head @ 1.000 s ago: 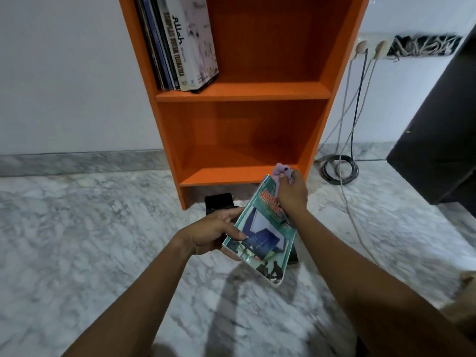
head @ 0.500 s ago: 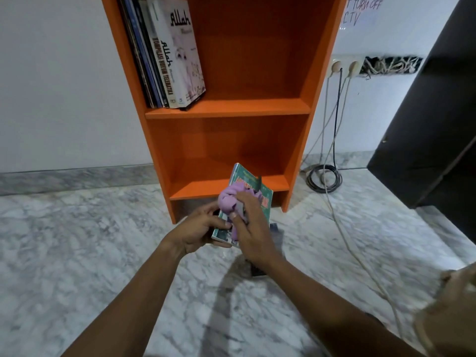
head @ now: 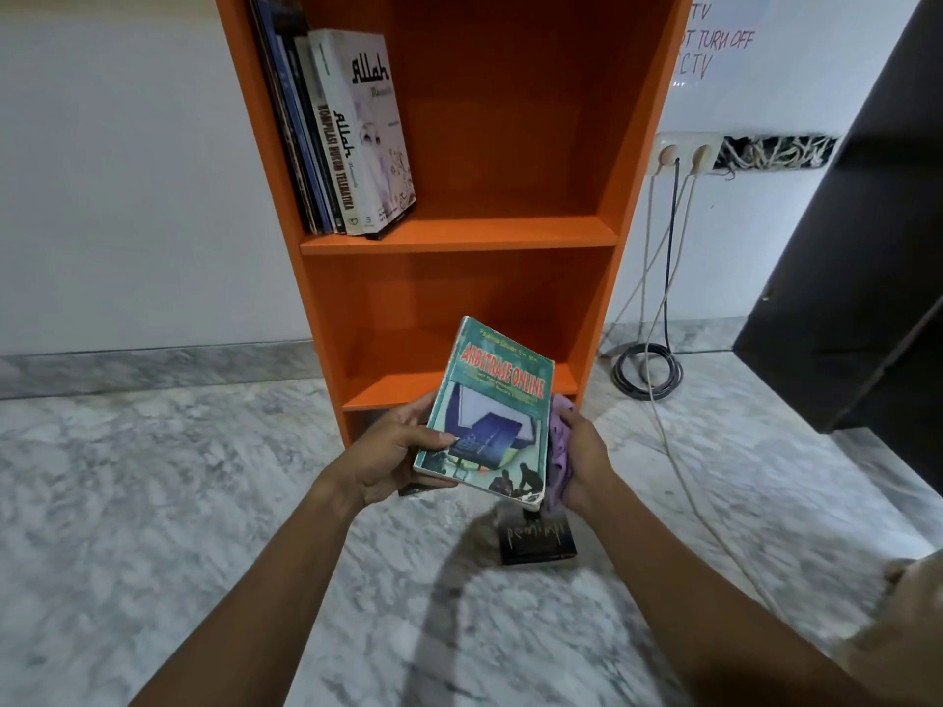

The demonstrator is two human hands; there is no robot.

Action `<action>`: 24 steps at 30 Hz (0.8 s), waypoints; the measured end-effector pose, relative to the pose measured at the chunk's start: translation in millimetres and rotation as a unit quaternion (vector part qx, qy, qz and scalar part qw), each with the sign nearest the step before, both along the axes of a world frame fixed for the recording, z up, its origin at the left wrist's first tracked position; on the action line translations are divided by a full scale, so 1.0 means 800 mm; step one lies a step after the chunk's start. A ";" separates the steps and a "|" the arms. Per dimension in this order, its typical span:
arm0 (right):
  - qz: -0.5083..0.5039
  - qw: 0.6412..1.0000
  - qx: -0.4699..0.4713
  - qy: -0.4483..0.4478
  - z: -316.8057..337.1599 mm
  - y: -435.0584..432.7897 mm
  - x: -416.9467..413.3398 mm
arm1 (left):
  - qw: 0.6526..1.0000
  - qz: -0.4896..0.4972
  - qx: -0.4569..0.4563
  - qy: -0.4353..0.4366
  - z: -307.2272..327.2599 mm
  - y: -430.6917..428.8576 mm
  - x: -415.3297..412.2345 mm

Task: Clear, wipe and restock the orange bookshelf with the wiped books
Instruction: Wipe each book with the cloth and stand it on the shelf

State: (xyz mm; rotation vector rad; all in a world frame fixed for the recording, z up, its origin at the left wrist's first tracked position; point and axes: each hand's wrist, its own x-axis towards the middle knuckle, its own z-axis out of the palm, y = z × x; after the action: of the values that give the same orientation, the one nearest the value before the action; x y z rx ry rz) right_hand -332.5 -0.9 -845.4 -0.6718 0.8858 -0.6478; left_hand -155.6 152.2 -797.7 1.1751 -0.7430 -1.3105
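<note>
Before the orange bookshelf: left hand clamped on worn green paperback, right hand closed on purple cloth; light, floppy, best held by spine.

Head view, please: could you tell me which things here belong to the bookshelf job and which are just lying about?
Part of the job:
orange bookshelf
green book in left hand
purple cloth in right hand
shelved books
black book on floor

Just lying about:
coiled cable
wall sockets
dark cabinet
</note>
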 end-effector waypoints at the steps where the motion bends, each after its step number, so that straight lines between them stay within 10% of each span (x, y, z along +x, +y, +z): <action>1: 0.031 0.999 -0.001 -0.028 0.007 0.008 -0.003 | 1.000 0.013 0.001 0.013 -0.003 0.000 0.003; 5: 0.081 0.990 -0.084 -0.076 0.023 0.018 0.003 | 0.998 0.052 0.010 0.014 -0.005 -0.005 0.001; 11: 0.025 0.937 -0.332 0.102 0.041 0.031 0.021 | 0.952 0.166 -0.012 -0.256 0.005 -0.024 -0.024; 16: 0.076 0.769 -0.617 0.149 0.051 0.082 0.037 | 0.968 0.227 -0.090 0.059 0.019 -0.041 -0.035; 20: 0.223 0.774 -0.586 0.092 0.053 0.106 0.053 | 0.957 0.188 -0.095 0.198 0.026 -0.026 -0.030; 24: 0.136 0.768 -0.609 0.142 0.050 0.102 0.061 | 0.970 0.159 -0.114 0.144 0.038 -0.018 -0.054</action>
State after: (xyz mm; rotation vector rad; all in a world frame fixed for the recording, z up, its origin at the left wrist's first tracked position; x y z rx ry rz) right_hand -283.7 80.8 -805.5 -2.0860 0.5158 -0.8327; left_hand -199.0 138.2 -767.4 0.8547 -0.4570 -1.0647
